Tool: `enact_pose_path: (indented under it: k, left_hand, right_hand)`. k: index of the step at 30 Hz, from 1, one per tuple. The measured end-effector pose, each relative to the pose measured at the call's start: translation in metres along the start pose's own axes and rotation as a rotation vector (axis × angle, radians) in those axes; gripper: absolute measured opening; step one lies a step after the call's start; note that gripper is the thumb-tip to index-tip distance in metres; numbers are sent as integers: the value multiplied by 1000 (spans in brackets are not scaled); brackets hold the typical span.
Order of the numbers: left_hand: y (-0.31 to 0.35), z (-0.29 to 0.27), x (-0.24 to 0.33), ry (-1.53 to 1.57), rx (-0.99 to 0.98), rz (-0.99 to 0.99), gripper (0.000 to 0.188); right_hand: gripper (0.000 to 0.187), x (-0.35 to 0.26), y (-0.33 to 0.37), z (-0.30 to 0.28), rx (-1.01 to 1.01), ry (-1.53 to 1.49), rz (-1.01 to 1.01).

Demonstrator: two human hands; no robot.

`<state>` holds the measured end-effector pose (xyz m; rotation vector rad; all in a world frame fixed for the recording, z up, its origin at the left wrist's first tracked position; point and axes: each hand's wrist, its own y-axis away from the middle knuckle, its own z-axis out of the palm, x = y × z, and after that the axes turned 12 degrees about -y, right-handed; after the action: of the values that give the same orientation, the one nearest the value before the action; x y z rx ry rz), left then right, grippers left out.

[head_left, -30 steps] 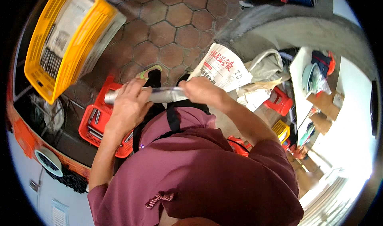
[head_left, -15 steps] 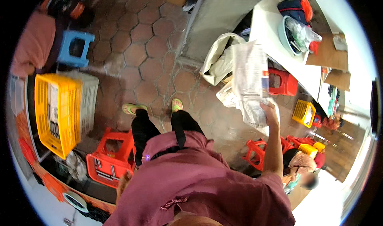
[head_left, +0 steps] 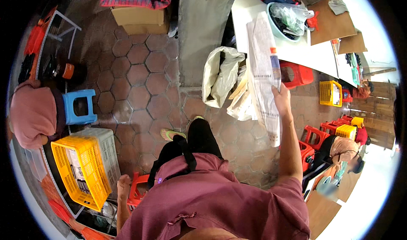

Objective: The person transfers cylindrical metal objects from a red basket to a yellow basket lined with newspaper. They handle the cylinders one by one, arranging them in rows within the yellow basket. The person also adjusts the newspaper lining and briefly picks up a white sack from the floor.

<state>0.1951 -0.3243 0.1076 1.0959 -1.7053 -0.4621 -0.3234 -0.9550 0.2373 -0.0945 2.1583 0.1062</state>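
My right hand grips the edge of a newspaper sheet, which hangs upright out to my right. Behind the paper stand an open cream sack and a bundle of pale sheets or bags. My left hand is low at my left side, fingers curled in with nothing visible in them. It is between the red stool and a yellow plastic crate that holds stacked items. A grey crate is right beside the yellow one.
A white table on the right bears a light blue basin; a red stool is beneath it. A blue stool and a person are at left. Another person sits at right. A cardboard box stands ahead.
My view and body have turned to the right and moved forward. The newspaper remains in my right hand and appears narrower, more edge-on. My left hand has come into fuller view beside the crate.
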Motion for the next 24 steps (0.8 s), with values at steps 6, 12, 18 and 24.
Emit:
enact_pose_path:
  k: [6, 12, 18, 24]
  left_hand:
    - [6, 49, 130, 181, 160, -78, 38]
    - [51, 215, -23, 1093, -86, -240, 22]
    - [158, 403, -49, 156, 197, -340, 31]
    - [171, 382, 135, 373, 250, -553, 16]
  right_hand:
    - [28, -13, -134, -4, -108, -77, 2]
    - [38, -15, -291, 5, -141, 40, 28]
    - [50, -3, -484, 26, -104, 518, -221]
    - [58, -34, -567, 23, 120, 422, -399]
